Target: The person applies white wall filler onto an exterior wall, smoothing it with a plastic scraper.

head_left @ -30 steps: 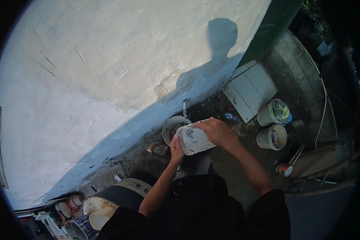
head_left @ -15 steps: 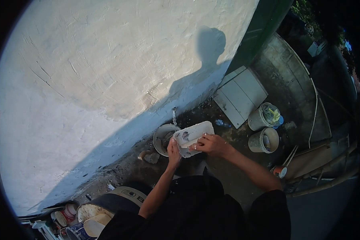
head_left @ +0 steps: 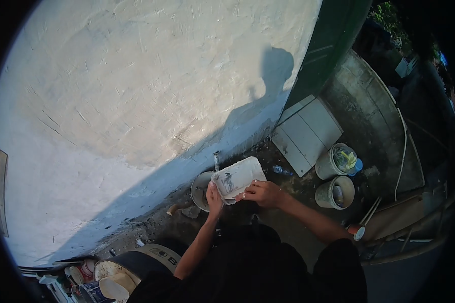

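A white rectangular paint tray (head_left: 245, 174), smeared inside with dark grey streaks, is tilted up in front of me. My left hand (head_left: 214, 200) is closed on its left edge, thumb on the rim. My right hand (head_left: 262, 194) has its fingers bent and pressed together at the near right rim, with white specks on the fingertips. Whether anything small is between those fingers is hidden. Just behind the tray, partly covered by it, stands a whitish bucket (head_left: 199, 191) against the foot of the wall.
A white, rough-plastered wall (head_left: 136, 91) rises ahead, with my shadow on it. To the right are a pale panel (head_left: 308, 134), a bucket with a plastic bag (head_left: 326, 165), another bucket (head_left: 322, 197) and a small orange pot (head_left: 356, 232). A dark barrel (head_left: 145, 260) stands lower left.
My right hand has moved from inside the tray to its near rim. The tray has shifted slightly left and down in view, and the camera view has tilted a little upward.
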`<state>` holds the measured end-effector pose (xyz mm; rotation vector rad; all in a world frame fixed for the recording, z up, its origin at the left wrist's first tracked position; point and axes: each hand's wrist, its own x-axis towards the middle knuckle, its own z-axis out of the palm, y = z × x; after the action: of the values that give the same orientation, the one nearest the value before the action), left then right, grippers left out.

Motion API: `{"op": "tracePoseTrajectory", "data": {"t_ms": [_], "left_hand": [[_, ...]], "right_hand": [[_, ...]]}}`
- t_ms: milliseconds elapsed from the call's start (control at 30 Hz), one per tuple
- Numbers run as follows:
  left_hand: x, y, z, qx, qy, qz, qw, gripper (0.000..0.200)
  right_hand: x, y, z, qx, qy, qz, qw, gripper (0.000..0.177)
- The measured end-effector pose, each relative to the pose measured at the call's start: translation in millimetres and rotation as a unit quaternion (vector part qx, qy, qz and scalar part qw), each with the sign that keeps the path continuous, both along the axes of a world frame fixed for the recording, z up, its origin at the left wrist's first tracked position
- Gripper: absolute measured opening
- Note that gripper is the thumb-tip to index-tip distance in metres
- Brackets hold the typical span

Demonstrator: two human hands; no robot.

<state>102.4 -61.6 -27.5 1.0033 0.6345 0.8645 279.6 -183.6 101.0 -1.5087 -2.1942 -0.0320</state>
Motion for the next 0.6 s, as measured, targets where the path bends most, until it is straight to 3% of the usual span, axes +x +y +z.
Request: {"op": "tracePoseTrajectory", "data": {"t_ms": [100, 200, 300, 400, 600], "left_hand": [[6.2, -2.4, 1.7, 0.055, 0.046, 0.024, 0.997, 0.044], [11.9, -2.1, 6.9, 0.105, 0.077, 0.044, 0.990, 0.042], [23.7, -5.4, 18.3, 0.100, 0.048, 0.070, 0.991, 0.041], [31.3, -6.8, 21.5, 0.116, 0.042, 0.092, 0.988, 0.041], [40.5, -13.8, 29.6, 0.109, 0.063, 0.126, 0.984, 0.043]], "right_hand": [[24.1, 4.6, 3.9, 0.100, 0.107, -0.083, 0.986, 0.022], [39.7, -0.3, 30.9, 0.031, 0.192, -0.255, 0.947, 0.015], [45.1, -1.9, 17.4, 0.066, 0.299, -0.291, 0.907, 0.013], [37.4, -4.2, 5.6, 0.110, 0.336, -0.351, 0.867, 0.012], [8.1, -12.6, -11.7, 0.087, 0.412, -0.454, 0.785, 0.022]]}}
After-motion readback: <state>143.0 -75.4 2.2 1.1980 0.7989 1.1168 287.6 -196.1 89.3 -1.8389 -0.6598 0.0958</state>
